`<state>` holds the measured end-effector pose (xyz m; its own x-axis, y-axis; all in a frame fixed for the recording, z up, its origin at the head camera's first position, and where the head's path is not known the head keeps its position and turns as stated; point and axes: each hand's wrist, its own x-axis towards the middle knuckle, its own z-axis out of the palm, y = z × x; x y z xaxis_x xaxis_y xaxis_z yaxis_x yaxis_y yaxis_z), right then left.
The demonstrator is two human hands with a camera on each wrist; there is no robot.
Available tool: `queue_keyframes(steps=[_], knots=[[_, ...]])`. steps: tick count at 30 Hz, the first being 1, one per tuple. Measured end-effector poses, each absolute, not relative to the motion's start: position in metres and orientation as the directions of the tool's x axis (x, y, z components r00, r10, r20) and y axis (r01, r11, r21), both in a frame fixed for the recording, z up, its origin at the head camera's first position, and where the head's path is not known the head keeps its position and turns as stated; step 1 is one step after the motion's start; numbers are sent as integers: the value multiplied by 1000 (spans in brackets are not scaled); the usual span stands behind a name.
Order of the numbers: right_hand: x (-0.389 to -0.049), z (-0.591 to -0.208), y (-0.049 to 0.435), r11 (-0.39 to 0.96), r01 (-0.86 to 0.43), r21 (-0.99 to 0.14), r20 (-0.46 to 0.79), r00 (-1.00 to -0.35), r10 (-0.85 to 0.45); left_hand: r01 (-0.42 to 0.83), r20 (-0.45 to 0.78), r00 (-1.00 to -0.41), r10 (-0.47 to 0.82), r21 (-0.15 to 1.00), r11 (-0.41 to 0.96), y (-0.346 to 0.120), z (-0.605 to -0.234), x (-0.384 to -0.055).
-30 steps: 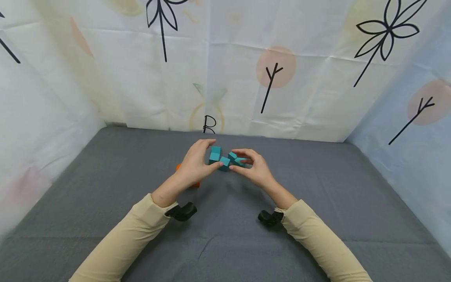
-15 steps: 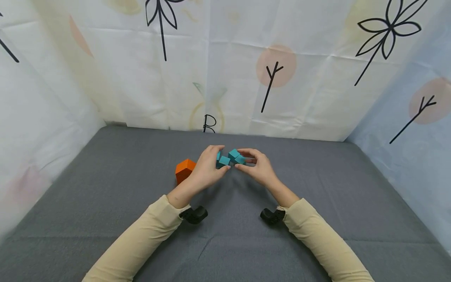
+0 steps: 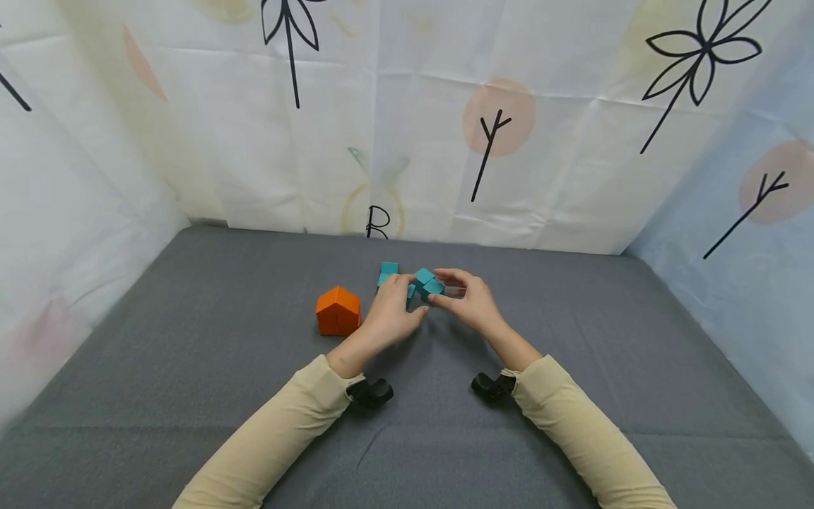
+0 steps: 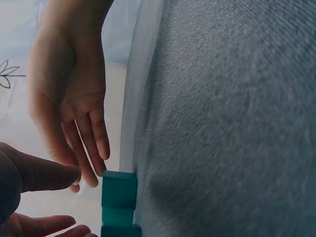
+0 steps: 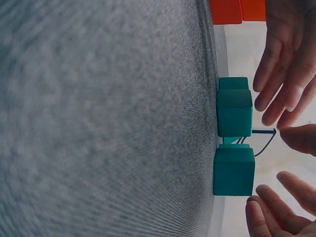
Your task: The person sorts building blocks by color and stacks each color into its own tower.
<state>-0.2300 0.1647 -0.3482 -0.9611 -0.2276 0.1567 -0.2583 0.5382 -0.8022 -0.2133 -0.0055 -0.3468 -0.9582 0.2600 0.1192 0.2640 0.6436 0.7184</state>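
Several teal blocks sit close together on the grey cloth. In the head view one block [image 3: 434, 288] lies nearest my right hand [image 3: 469, 302], whose thumb and fingers are spread around its right side. The right wrist view shows those fingertips close by the front teal block [image 5: 234, 170]; whether they touch it I cannot tell. My left hand [image 3: 391, 311] hovers over the left of the group with fingers extended, hiding part of it. Teal blocks [image 4: 119, 190] also appear below the left thumb [image 4: 47, 174], apart from it. Neither hand grips anything.
An orange house-shaped block form [image 3: 338, 311], with a seam on its front, stands left of my left hand. Grey cloth [image 3: 572, 339] covers the table. White printed curtains [image 3: 420, 155] hang behind and at the sides. Each wrist wears a black device [image 3: 370, 393].
My left hand has moved right across the teal blocks, uncovering the orange form. My right hand has shifted slightly right. The two right-hand teal blocks now sit closer together.
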Motion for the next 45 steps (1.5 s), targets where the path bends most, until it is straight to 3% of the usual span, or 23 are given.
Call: queue_keyframes(steps=[9,32,45], knots=[[-233,-352,167,575,-259,-776,138,-960,-245,299,170,-951,258,715,632,5,-352,-212],[-231,-354,175,624,-176,-761,49,-975,-216,252,75,-954,289,719,647,19,-356,-215],[-221,-351,184,620,-155,-769,-19,-964,-264,259,51,-950,309,686,680,22,-358,-215]])
